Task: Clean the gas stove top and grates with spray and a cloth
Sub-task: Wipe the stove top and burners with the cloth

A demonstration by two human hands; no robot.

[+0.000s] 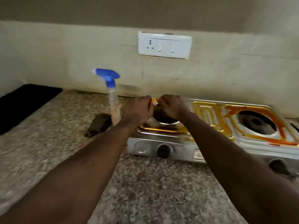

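Note:
A steel two-burner gas stove [208, 126] stands on the counter against the wall, its top smeared with orange and yellow streaks. My left hand [139, 109] and my right hand [172, 105] meet over the left burner, fingers curled around a dark round burner head [161, 115]. The frame is blurred, so the exact grip is unclear. A clear spray bottle [113, 101] with a blue trigger head stands upright just left of my left hand. A brown cloth [98, 125] lies folded on the counter beside the bottle. The right burner [257, 122] sits open in its round well.
The speckled granite counter [145, 183] runs in front of and left of the stove. A black mat [24, 105] lies at the far left. A white wall socket [164, 45] sits above the stove. Two black knobs [163, 151] face the front.

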